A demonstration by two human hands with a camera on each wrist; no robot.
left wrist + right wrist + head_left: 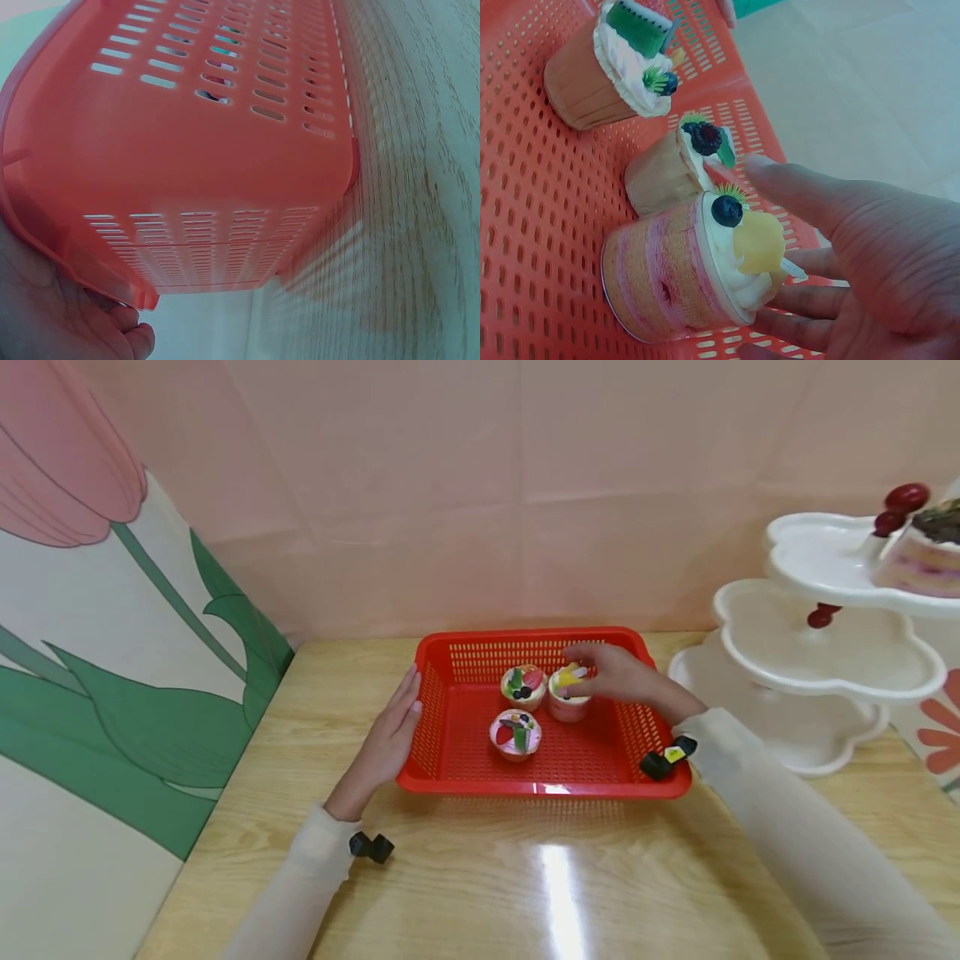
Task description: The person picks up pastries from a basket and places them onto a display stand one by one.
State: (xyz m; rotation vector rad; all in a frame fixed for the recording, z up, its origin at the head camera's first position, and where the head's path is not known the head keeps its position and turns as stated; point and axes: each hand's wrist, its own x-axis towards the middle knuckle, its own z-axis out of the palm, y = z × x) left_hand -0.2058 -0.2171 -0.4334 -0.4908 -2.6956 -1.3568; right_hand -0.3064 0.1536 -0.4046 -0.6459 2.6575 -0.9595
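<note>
In the head view, inside the red basket, a layered cake cup is reached for by the open right hand; the left rim is touched by the flat left hand. In the left wrist view, the basket's outside is shown. In the right wrist view, the cup is not yet gripped; for the likely grab, it should be squeezed next.

pink wall behind wooden table

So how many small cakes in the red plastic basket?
3: a pink-striped cake at right, a cream-topped cupcake left of it, a second cream-topped cupcake in front. None appears hidden.
</note>
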